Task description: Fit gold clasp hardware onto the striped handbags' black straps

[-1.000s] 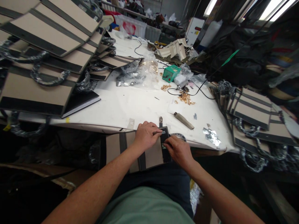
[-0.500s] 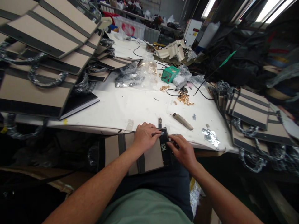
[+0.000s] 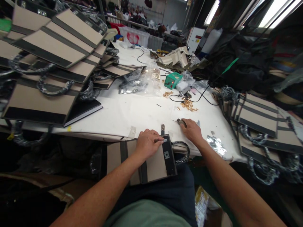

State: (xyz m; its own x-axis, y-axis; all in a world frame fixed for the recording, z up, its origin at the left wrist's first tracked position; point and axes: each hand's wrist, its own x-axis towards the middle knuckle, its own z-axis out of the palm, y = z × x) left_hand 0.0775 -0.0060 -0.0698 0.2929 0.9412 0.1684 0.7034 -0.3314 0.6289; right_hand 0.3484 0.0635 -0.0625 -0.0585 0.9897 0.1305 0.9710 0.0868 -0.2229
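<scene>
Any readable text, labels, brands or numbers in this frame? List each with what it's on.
No text is legible.
On the white bin: a red mark, blurred, no letters readable.
On the white box: red and yellow stickers, too small to read.
On the bag under the left hand: a small metal plate, too small to read.

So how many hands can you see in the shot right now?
2. The left hand rests on the striped bag in the lap; the right hand lies on a tool on the white table. No others show.
</scene>
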